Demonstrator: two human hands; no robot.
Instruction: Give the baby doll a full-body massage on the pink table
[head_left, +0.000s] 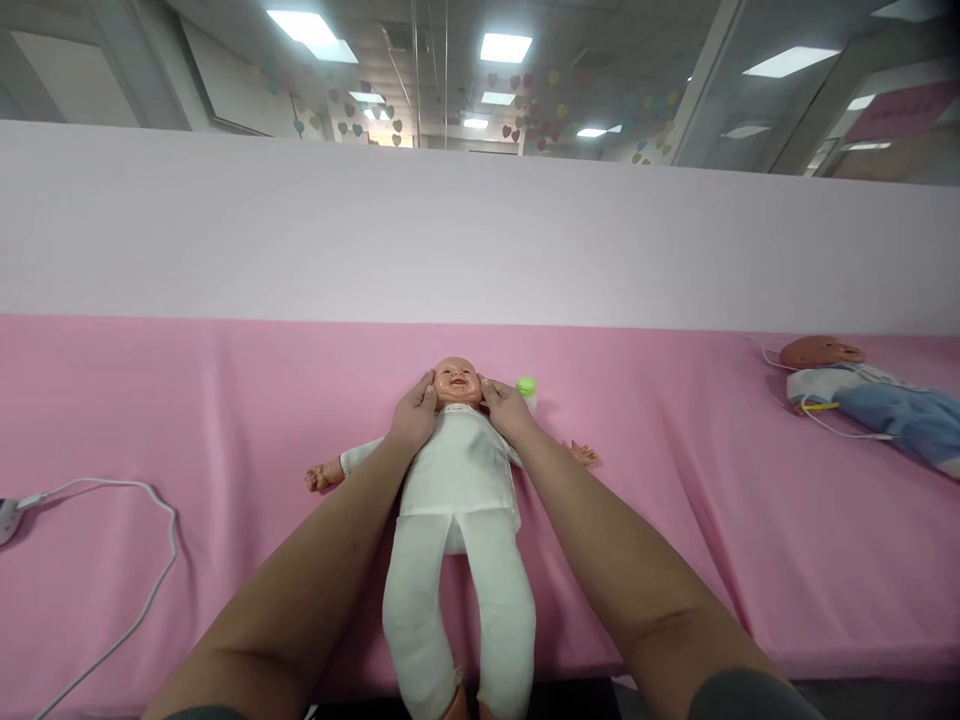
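A baby doll (461,470) in a white top and white trousers lies face up on the pink cloth (262,400), its head toward the far side and its arms spread. My left hand (416,412) is against one side of the doll's head, and my right hand (506,408) is against the other side, so the head is held between them. The thumbs rest near the cheeks; the other fingers are partly hidden beside and behind the head. Just beyond my right hand stands a small container with a green lid (526,385).
At the far right lies a second doll (892,400) in white and blue clothes, with white cords around it. A white cable (169,520) with a plug runs over the cloth at left. Behind the cloth rises a white partition (480,240).
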